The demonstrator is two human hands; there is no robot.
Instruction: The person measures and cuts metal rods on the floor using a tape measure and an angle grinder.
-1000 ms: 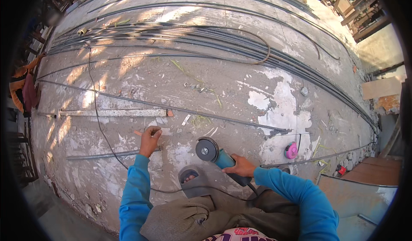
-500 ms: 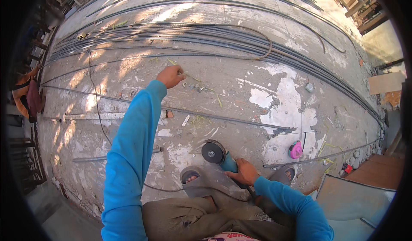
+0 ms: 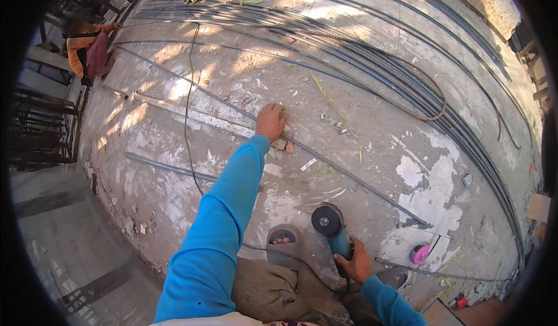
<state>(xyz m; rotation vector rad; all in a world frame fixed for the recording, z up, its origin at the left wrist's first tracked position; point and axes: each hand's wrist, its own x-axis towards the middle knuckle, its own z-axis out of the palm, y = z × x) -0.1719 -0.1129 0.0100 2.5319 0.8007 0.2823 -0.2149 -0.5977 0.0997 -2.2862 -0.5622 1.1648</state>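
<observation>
My left hand (image 3: 271, 121) reaches down over a long thin steel reinforcing bar (image 3: 357, 181) lying slantwise across the floor. Its fingers are curled over the bar, their tips partly hidden. My right hand (image 3: 356, 262) holds a blue-green angle grinder (image 3: 339, 243) by its body, low in front of my feet. The dark disc (image 3: 325, 221) of the grinder faces up and its dark cord runs away leftward. Just beside my left hand are small brick pieces (image 3: 289, 147) and the end of a pale flat strip (image 3: 192, 112).
A bundle of steel bars (image 3: 372, 64) curves across the far floor. A pink tape measure (image 3: 419, 253) lies at right, near another thin bar (image 3: 442, 275). A short metal bar (image 3: 168, 166) rests at left. Another person (image 3: 87, 47) crouches at the far left.
My left hand has come down from above the floor beyond the bar onto the bar. The view has turned leftward, showing more of the other person. My right hand still holds the grinder.
</observation>
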